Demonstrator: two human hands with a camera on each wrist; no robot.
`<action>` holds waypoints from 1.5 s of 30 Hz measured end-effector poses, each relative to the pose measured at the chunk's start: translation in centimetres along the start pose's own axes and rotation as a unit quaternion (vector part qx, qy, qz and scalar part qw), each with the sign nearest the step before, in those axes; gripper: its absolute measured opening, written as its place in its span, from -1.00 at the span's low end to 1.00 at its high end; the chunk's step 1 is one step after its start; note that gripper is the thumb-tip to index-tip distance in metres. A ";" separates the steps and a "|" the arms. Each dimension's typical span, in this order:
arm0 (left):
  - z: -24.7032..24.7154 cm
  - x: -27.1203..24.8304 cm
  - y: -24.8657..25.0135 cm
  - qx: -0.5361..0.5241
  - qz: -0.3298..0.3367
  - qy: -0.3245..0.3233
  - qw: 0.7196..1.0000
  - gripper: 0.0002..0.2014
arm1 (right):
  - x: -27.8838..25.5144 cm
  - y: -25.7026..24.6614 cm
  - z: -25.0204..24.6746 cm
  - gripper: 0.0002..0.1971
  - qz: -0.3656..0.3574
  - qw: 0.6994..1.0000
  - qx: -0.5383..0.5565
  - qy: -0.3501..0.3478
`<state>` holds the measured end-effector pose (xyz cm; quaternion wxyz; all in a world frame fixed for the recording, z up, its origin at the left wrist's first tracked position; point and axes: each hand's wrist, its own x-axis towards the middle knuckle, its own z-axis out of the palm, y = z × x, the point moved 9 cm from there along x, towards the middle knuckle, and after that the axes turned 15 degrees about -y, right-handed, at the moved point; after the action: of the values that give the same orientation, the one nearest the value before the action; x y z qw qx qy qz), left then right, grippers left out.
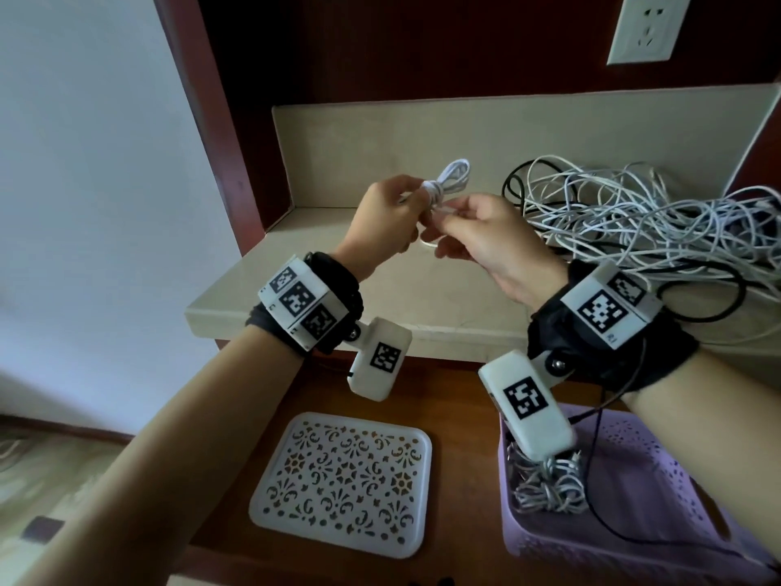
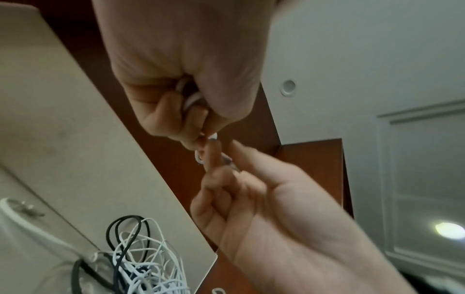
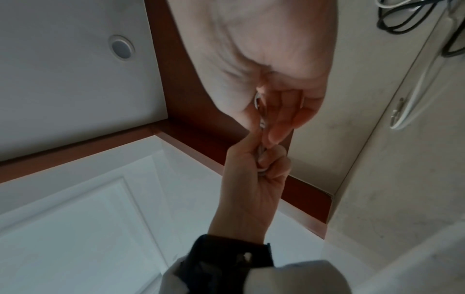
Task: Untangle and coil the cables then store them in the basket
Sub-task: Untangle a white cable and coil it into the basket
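Observation:
A small white coiled cable (image 1: 571,183) is held up over the counter between both hands. My left hand (image 1: 386,217) grips the bundle, its loops sticking out above the fist; the cable (image 2: 191,100) shows inside the curled fingers. My right hand (image 1: 473,230) pinches the loose end of the same cable (image 3: 261,121) close against the left fist. A big tangle of white and black cables (image 1: 642,222) lies on the counter at the right. The purple basket (image 1: 659,543) stands low on the right, with several coiled white cables (image 1: 549,488) in it.
A white perforated tray (image 1: 342,484) lies on the wooden surface left of the basket. The beige counter (image 1: 321,289) has a raised back wall and a dark red frame at the left. A wall socket (image 1: 646,27) sits at the top right.

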<state>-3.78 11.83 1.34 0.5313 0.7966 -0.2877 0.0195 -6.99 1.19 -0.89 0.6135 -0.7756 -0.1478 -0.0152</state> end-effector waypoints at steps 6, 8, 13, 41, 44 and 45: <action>2.2 -1.2 -2.5 -0.117 -0.036 -0.027 0.992 -0.89 | -2.1 0.7 -1.4 -0.90 -0.115 0.976 -0.133 0.130; 3.3 -1.7 -3.8 -0.175 -0.056 -0.042 0.982 -0.90 | -3.0 1.1 -1.5 -0.86 -0.138 0.960 -0.179 0.163; 5.4 -3.2 -6.3 -0.265 -0.078 -0.044 0.960 -0.90 | -4.4 3.8 -1.4 -0.92 -0.128 0.966 -0.122 0.188; 9.6 -5.4 -7.0 -0.474 -0.052 -0.193 0.858 -0.71 | -4.3 6.0 0.2 -0.88 -0.148 0.948 0.237 0.153; 10.5 -5.7 -6.7 -0.486 -0.055 -0.215 0.845 -0.69 | -4.5 5.8 -0.5 -0.91 -0.135 0.956 0.199 0.168; 10.6 -5.7 -6.7 -0.488 -0.060 -0.216 0.844 -0.69 | -4.6 5.5 -0.6 -0.90 -0.134 0.962 0.165 0.173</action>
<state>-8.19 7.02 -10.81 0.7758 0.4342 -0.3195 -0.3279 -9.90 -1.49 -6.90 0.7417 -0.6221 -0.1426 -0.2062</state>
